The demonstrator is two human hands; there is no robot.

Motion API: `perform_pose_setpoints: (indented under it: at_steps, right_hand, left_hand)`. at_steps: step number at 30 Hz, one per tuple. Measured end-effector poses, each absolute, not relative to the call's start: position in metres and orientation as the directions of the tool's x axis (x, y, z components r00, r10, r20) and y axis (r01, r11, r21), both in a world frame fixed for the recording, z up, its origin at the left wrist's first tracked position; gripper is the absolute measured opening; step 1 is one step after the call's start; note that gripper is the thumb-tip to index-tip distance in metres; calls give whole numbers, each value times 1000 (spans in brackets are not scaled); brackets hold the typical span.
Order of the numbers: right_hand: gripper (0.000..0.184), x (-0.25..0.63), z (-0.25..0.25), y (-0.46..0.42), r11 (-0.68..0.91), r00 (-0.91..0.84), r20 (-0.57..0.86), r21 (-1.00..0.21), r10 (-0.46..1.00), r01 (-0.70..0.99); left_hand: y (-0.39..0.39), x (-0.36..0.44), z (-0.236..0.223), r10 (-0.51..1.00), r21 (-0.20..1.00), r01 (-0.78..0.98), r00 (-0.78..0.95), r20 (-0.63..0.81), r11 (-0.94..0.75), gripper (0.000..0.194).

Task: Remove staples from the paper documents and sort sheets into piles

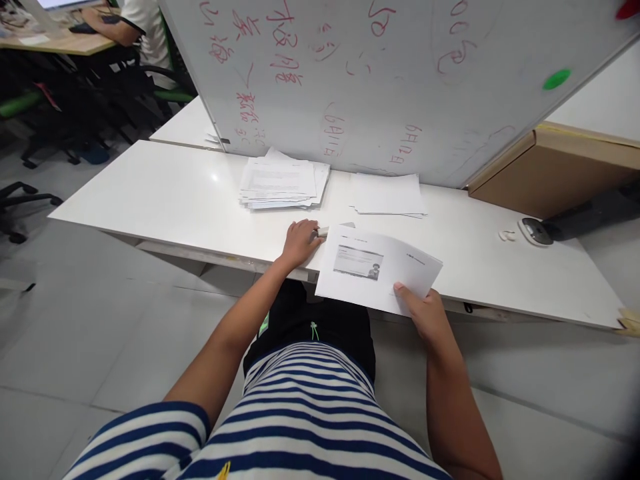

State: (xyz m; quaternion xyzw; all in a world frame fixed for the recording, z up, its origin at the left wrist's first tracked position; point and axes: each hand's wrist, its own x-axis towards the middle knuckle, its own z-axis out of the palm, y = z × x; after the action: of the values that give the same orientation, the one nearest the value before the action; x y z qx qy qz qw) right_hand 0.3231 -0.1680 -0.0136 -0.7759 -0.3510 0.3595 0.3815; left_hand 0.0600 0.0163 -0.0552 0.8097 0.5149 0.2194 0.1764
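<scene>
My right hand (427,310) holds a printed sheet of paper (370,267) by its right lower edge, thumb on top. The sheet is tilted over the table's front edge and carries a grey picture and small print. Close to its upper left corner, my left hand (301,241) rests on the table with its fingers closed round a grey and white stapler (323,233). The sheet hides part of the stapler. Just beyond my left hand lies a thick, uneven stack of printed papers (283,183). A thinner pile of white sheets (389,195) lies to its right.
Both piles lie on a long white table (165,187). A whiteboard (320,80) with red writing stands along its back. To the right are a cardboard box (540,163), a black and silver device (536,232) and a small white item (507,235). Another person (145,33) sits far left.
</scene>
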Motion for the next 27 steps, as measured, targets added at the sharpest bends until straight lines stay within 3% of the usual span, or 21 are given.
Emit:
perform_pose_setpoints:
  at_steps: [21, 27]
  right_hand:
    - [44, 322, -26, -162, -481, 482, -303, -822, 822, 305]
    - [48, 329, -36, -154, -451, 580, -232, -852, 781, 267]
  left_hand:
    - [16, 60, -57, 899, 480, 762, 398, 182, -435, 29]
    - [16, 61, -60, 893, 469, 761, 406, 195, -449, 34]
